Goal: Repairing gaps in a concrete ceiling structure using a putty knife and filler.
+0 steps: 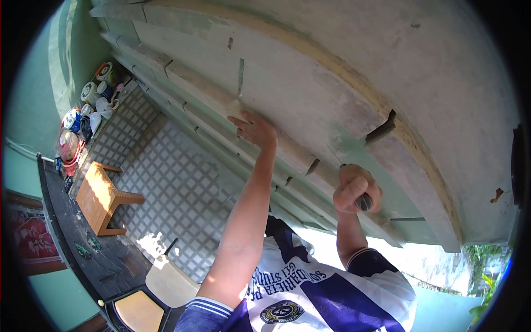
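Note:
Overhead, pale stepped moulding (210, 91) runs in long bands, with gaps and rough joints in its edges. Against one of its ledges rests my left hand (254, 130), fingers stretched out and apart, holding nothing. Further right, my right hand (357, 188) is closed around a hand tool (363, 203). Only the dark, rounded end of its handle shows clearly; its working end, toward the pale green strip (359, 155), is too small to make out. Near the right hand, a dark gap (381, 128) cuts across a thicker band.
Below left are a wooden stool (102, 196), a pale chair (171, 279) and a checkered tiled floor (171, 149). Several paint tubs (72, 119) and bags crowd against the green wall (33, 119). A dark-topped surface (83, 232) curves along the left. Bright daylight and plants (489, 282) appear lower right.

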### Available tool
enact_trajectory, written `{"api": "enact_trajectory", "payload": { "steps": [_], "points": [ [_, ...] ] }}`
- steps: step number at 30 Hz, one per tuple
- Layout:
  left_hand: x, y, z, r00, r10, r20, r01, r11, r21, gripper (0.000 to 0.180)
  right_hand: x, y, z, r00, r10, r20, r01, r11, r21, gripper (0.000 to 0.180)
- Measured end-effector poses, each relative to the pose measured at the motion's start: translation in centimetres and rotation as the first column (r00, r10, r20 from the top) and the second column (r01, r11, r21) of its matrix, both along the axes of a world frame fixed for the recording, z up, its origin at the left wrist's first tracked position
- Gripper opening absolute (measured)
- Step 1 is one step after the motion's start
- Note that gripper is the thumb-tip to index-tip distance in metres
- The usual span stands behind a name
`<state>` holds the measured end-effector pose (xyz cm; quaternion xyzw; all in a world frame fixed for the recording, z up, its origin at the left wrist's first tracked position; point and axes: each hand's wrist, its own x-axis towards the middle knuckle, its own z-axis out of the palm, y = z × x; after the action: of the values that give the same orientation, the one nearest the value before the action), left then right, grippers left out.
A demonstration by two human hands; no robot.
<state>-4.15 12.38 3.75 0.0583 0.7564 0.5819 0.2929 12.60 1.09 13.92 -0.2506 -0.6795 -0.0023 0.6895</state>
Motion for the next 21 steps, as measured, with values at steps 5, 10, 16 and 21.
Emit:
{"api": "enact_trajectory", "payload": {
  "steps": [5,10,16,21],
  "points": [
    [-0.6,0.3,-0.1,1.0,0.022,-0.007,-0.022,0.999,0.033,0.073,-1.4,0.4,2.4,0.994,0.109,-0.003,-0.108,0.991,0.074,0.028],
    [-0.3,0.0,0.6,1.0,0.013,-0.008,-0.013,0.999,0.044,0.073,-1.3,0.7,2.1,0.984,0.169,-0.053,-0.163,0.982,0.096,0.031],
    [-0.3,-0.2,0.6,1.0,0.004,-0.021,-0.004,1.0,0.009,0.073,-1.2,0.6,2.2,0.998,0.064,0.013,-0.065,0.995,0.075,0.035],
    [-0.3,-0.3,0.6,0.999,-0.003,-0.037,0.004,1.0,0.018,0.073,-0.4,0.5,1.3,0.984,0.126,-0.126,-0.127,0.992,-0.003,0.029]
  ]
}}
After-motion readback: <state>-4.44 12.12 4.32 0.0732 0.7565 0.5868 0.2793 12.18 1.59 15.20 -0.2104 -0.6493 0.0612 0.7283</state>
